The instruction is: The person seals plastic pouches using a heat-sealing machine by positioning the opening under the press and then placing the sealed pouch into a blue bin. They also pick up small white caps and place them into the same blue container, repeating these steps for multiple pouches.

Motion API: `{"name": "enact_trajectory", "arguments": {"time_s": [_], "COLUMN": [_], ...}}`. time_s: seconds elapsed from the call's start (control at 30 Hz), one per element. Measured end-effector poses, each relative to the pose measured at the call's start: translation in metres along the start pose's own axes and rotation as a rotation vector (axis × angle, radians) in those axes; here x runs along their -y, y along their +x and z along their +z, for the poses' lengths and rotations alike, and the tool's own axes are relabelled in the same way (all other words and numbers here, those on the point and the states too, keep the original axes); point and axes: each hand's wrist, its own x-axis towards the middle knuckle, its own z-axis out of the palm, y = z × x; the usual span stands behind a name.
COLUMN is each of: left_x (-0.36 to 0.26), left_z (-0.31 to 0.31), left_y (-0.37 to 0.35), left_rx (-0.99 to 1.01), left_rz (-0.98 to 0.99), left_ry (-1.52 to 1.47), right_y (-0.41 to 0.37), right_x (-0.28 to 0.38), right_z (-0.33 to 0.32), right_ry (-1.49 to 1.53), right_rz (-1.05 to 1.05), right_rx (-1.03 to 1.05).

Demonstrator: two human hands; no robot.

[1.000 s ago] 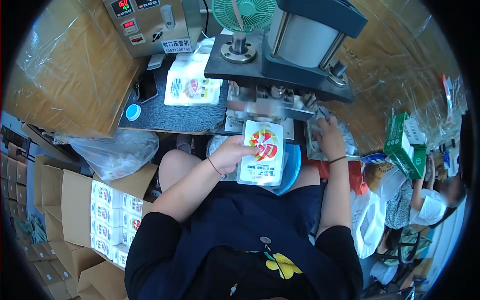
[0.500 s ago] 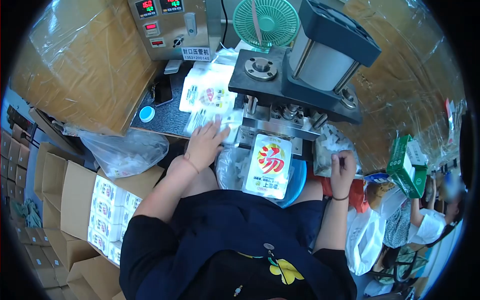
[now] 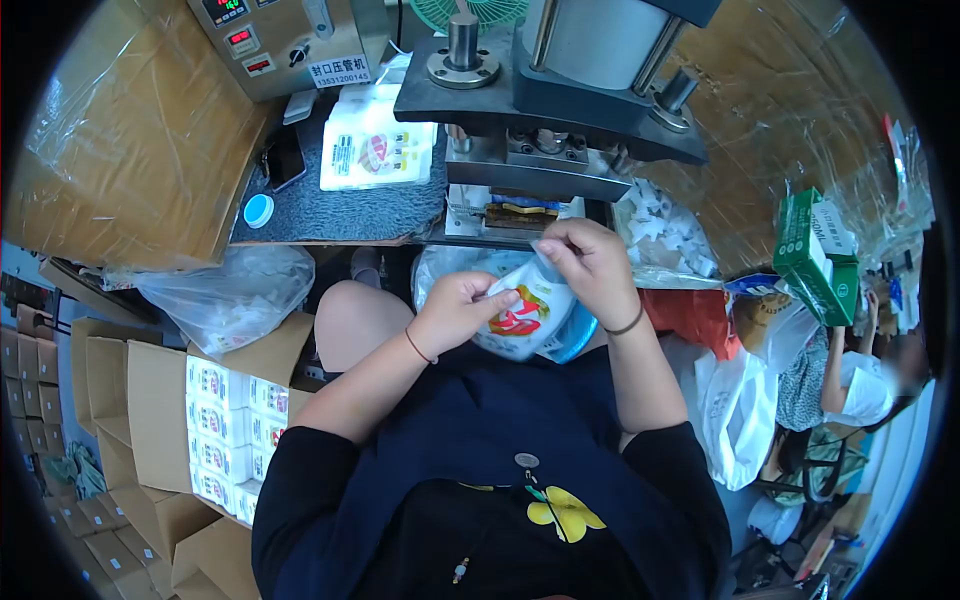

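Observation:
A white pouch with red and yellow print [image 3: 520,318] is held above my lap, in front of the press machine [image 3: 545,165]. My left hand [image 3: 465,305] grips its left side, thumb across the printed front. At the pouch's top right corner, my right hand [image 3: 590,262] pinches the edge. The pouch is bent and tilted. Under it, a blue-rimmed tub [image 3: 575,340] with a clear plastic liner is partly hidden. A stack of flat white pouches [image 3: 378,140] lies on the dark mat [image 3: 385,212] left of the press.
An open carton [image 3: 160,415] holds rows of packed pouches [image 3: 215,420] at the left. White scraps [image 3: 665,230] lie right of the press. A clear bag [image 3: 235,295], blue cap [image 3: 258,210], phone [image 3: 285,160] and green box [image 3: 815,255] surround the workspace. Another person [image 3: 860,385] is at far right.
My left hand has left the pouches on the mat and moved to the printed pouch. My right hand has come in to its top corner. The pouch is now bent, and the view has shifted.

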Motion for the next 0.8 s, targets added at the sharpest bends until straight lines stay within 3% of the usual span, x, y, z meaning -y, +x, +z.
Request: {"name": "enact_trajectory", "arguments": {"time_s": [0.1, 0.2, 0.3, 0.33, 0.43, 0.57, 0.6, 0.7, 0.8], "left_x": [0.003, 0.002, 0.015, 0.016, 0.007, 0.009, 0.009, 0.019, 0.028], "left_z": [0.022, 0.038, 0.031, 0.034, 0.03, 0.039, 0.04, 0.039, 0.028], "left_y": [0.0, 0.001, 0.008, 0.009, 0.007, 0.007, 0.007, 0.01, 0.015], "left_rx": [0.062, 0.105, 0.101, 0.058, 0.101, 0.17, 0.194, 0.294, 0.338], "left_rz": [-0.106, -0.086, -0.035, -0.027, -0.064, -0.136, -0.144, -0.21, -0.269], "left_ry": [-0.409, -0.431, -0.016, -0.044, 0.017, -0.353, -0.363, -0.437, -0.465], "right_y": [-0.005, -0.012, -0.012, -0.012, -0.01, -0.009, -0.008, -0.009, -0.005], "right_x": [-0.008, -0.009, -0.013, -0.015, -0.006, -0.014, -0.012, -0.02, -0.051], "right_z": [-0.018, -0.028, -0.035, -0.037, -0.031, -0.039, -0.043, -0.048, -0.073], "right_ry": [-0.201, -0.184, -0.012, 0.141, 0.025, -0.188, -0.191, -0.189, -0.733], "right_rz": [-0.051, -0.06, 0.168, 0.216, 0.137, 0.006, 0.059, -0.076, 0.093], "right_rx": [0.098, 0.259, -0.131, -0.132, 0.09, 0.208, 0.357, 0.248, 0.073]}}
